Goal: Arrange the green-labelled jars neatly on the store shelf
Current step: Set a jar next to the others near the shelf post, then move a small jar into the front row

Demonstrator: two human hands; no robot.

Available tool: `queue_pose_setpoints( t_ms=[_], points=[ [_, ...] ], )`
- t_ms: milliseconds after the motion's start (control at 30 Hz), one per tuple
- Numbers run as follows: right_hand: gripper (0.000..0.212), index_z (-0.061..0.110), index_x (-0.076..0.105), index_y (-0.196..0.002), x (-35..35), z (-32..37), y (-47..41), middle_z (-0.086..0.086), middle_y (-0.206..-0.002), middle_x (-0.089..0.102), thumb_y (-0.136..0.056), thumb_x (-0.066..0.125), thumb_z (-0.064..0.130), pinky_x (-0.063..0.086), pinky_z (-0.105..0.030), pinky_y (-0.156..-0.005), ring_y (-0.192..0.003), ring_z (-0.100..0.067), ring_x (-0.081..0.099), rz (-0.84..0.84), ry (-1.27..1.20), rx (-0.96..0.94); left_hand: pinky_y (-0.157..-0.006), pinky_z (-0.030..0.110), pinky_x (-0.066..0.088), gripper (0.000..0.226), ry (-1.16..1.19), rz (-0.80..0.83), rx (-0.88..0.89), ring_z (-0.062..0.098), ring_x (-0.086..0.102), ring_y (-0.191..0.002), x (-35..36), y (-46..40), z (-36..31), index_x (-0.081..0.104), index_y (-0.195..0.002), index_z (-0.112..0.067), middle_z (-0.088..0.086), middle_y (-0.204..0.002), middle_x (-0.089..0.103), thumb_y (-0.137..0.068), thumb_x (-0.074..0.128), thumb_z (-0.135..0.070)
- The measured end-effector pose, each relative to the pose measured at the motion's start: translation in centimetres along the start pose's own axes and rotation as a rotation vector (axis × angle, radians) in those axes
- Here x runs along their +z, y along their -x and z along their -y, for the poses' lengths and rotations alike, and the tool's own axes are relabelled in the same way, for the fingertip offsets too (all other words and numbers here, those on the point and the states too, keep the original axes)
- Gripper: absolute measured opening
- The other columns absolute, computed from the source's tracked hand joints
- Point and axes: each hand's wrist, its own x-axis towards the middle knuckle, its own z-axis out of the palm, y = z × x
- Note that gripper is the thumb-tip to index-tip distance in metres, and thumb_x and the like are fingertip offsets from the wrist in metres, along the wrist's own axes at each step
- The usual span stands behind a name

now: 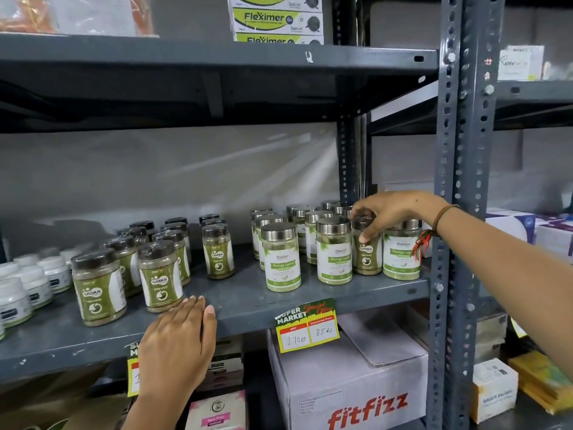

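The grey steel shelf fills my view, with a perforated upright post at its right end. Below it sits a white Fitfizz carton. On the shelf's left half my Gaska jars, dark-capped with olive-green labels, stand in loose rows, one a little apart toward the middle. On the right half the Moringa Leaves jars, with steel lids and light-green labels, stand clustered several deep. At the far left are small white tubs. A yellow price tag hangs from the shelf's front lip.

My right hand reaches in from the right and curls over a stray Gaska jar standing upright among the front Moringa jars; fingers on its cap, thumb against its side. My left hand lies flat and spread on the shelf's front edge, holding nothing, fingertips just beside the nearest Gaska jar.
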Motion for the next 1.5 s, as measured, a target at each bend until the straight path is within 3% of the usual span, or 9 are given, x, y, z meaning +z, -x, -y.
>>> queue_pose_setpoints(
  t_ms=[233, 433, 633, 733, 833, 1067, 1233, 1500],
  points=[
    [0.062, 0.028, 0.055, -0.127, -1.6, 0.6, 1.0, 0.002, -0.126, 0.06, -0.073, 0.084, 0.033, 0.045, -0.034, -0.092, -0.103, -0.016, 0.054, -0.199, -0.062, -0.054, -0.089, 0.039, 0.052, 0.05, 0.016, -0.01, -0.004, 0.023, 0.07, -0.098, -0.3, 0.1, 0.0, 0.074, -0.102, -0.005, 0.012, -0.102, 0.074, -0.091, 0.036, -0.037],
    [0.066, 0.022, 0.056, -0.131, -5.3, 3.3, 2.3, -0.007, -0.124, 0.061, -0.072, 0.084, 0.032, 0.047, -0.036, -0.089, -0.111, -0.028, 0.056, -0.488, 0.115, -0.078, -0.088, 0.038, 0.052, 0.048, 0.012, -0.017, -0.011, 0.022, 0.07, -0.096, -0.4, 0.1, -0.2, 0.075, -0.099, -0.006, 0.009, -0.1, 0.075, -0.091, 0.038, -0.036],
    [0.067, 0.021, 0.055, -0.134, -7.6, 8.3, 2.9, -0.008, -0.131, 0.059, -0.074, 0.083, 0.029, 0.046, -0.039, -0.097, -0.116, -0.026, 0.057, -0.658, -0.071, -0.265, -0.088, 0.037, 0.051, 0.047, 0.008, -0.031, -0.017, 0.022, 0.07, -0.096, -0.1, 0.1, -0.1, 0.075, -0.098, -0.007, 0.008, -0.1, 0.075, -0.092, 0.038, -0.036],
    [0.061, 0.023, 0.059, -0.13, -7.2, 11.5, 2.7, 0.002, -0.127, 0.062, -0.074, 0.083, 0.026, 0.044, -0.023, -0.093, -0.112, -0.014, 0.057, -0.613, -0.292, -0.412, -0.088, 0.037, 0.051, 0.048, 0.011, -0.028, -0.018, 0.022, 0.07, -0.096, 0.0, 0.1, -0.1, 0.075, -0.098, -0.007, 0.009, -0.1, 0.075, -0.093, 0.037, -0.036],
    [0.06, 0.024, 0.062, -0.127, -5.8, 15.1, 1.9, 0.01, -0.119, 0.063, -0.072, 0.085, 0.029, 0.042, -0.005, -0.078, -0.103, -0.004, 0.057, -0.5, -0.412, -0.502, -0.089, 0.036, 0.051, 0.047, 0.014, -0.032, -0.015, 0.022, 0.07, -0.096, 0.0, 0.1, -0.1, 0.075, -0.098, -0.007, 0.008, -0.1, 0.075, -0.093, 0.038, -0.036],
    [0.062, 0.017, 0.058, -0.132, -1.3, 20.7, -1.2, -0.001, -0.127, 0.063, -0.076, 0.083, 0.028, 0.046, -0.025, -0.093, -0.111, -0.015, 0.059, -0.185, -0.318, -0.598, -0.09, 0.036, 0.051, 0.046, 0.032, -0.041, -0.01, 0.02, 0.069, -0.098, 0.3, -0.1, 0.0, 0.074, -0.1, -0.009, 0.006, -0.102, 0.075, -0.093, 0.038, -0.036],
    [0.064, 0.02, 0.056, -0.136, 0.5, 22.0, -3.0, -0.003, -0.131, 0.061, -0.078, 0.081, 0.03, 0.041, -0.024, -0.088, -0.114, -0.017, 0.057, -0.126, -0.13, -0.594, -0.09, 0.035, 0.051, 0.044, 0.04, -0.044, -0.007, 0.019, 0.069, -0.098, 0.4, -0.1, 0.1, 0.074, -0.101, -0.009, 0.006, -0.102, 0.075, -0.093, 0.04, -0.035],
    [0.063, 0.021, 0.053, -0.139, 1.0, 22.6, -4.2, -0.004, -0.135, 0.057, -0.081, 0.078, 0.03, 0.038, -0.023, -0.086, -0.109, -0.011, 0.052, -0.059, -0.099, -0.624, -0.091, 0.034, 0.05, 0.045, 0.042, -0.035, 0.002, 0.017, 0.068, -0.101, 0.4, -0.2, 0.2, 0.073, -0.104, -0.01, 0.005, -0.105, 0.074, -0.094, 0.038, -0.036]
  ],
)
